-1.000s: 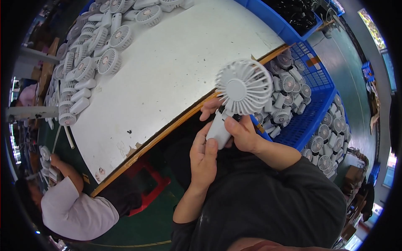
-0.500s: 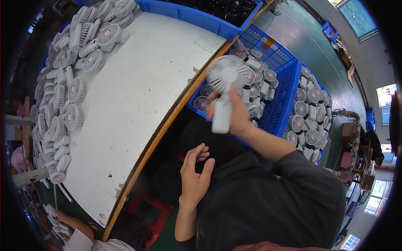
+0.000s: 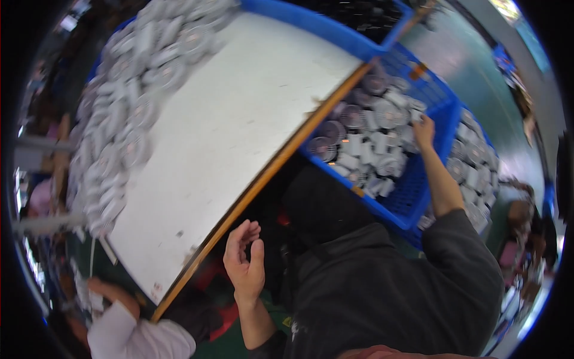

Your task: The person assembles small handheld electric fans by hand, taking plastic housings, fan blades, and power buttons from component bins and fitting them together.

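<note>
My right hand (image 3: 424, 133) reaches into a blue crate (image 3: 399, 216) beside the table. Its fingers are closed on a white handheld fan (image 3: 415, 109) near the crate's right side, partly hidden and blurred. Around it lie several more white handheld fans (image 3: 388, 113) in a jumbled layer, some with the round grille up. In front of my body, beside the table's edge, my left hand (image 3: 245, 263) hangs in the air. Its fingers are slightly curled, the thumb stands apart, and nothing is held.
A white table (image 3: 239, 113) with a wooden edge lies to the left. Heaped fans (image 3: 128, 113) line its far left side. A blue tray (image 3: 311, 30) of black parts sits at the back. Another crate of fans (image 3: 475, 152) stands right. A person in white (image 3: 128, 329) sits lower left.
The fan with the blurred blades in my right hand has gone from its raised place, and that hand has moved right into the crate. My left hand has shifted left. The whole view has swung.
</note>
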`<act>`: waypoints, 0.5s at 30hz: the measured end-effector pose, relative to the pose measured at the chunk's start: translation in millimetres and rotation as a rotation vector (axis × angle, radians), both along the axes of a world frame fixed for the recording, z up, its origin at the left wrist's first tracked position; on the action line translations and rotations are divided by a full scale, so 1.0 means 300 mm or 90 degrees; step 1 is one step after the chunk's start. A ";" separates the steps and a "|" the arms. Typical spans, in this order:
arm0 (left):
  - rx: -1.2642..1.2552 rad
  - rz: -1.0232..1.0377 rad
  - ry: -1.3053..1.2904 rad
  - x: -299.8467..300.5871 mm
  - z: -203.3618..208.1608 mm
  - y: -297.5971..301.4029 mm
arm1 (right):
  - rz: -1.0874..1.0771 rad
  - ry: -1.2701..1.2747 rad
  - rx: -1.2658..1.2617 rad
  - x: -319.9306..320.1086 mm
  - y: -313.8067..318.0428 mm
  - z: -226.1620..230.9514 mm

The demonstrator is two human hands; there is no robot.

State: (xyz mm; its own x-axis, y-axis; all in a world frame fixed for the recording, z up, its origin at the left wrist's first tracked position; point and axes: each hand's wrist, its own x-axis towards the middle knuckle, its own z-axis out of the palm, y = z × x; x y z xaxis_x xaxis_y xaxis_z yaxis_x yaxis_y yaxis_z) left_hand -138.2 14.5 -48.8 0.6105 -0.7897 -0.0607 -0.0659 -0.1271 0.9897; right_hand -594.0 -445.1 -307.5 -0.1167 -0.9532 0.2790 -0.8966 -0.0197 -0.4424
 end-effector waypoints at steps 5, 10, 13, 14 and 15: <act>0.053 0.195 -0.316 0.257 0.094 0.052 | 0.224 -0.352 0.129 0.262 0.219 0.082; 0.201 0.421 -0.682 0.680 0.044 0.073 | 0.357 -0.520 0.275 0.609 0.538 0.300; 0.382 0.562 -0.718 0.915 0.002 0.095 | 0.449 -0.566 0.360 0.744 0.649 0.414; 0.379 0.567 -0.719 1.006 -0.006 0.126 | 0.461 -0.568 0.378 0.778 0.680 0.449; 0.279 0.619 -0.572 1.099 -0.009 0.175 | 0.477 -0.569 0.397 0.808 0.704 0.476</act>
State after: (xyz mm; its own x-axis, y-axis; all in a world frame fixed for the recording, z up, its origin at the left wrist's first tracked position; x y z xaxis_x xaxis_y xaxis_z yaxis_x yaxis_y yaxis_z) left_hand 191.5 66.9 -51.6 0.8582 -0.0497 0.5110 -0.3571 -0.7728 0.5246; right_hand -351.7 -233.9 -164.8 0.5774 -0.8069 -0.1250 -0.1549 0.0420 -0.9870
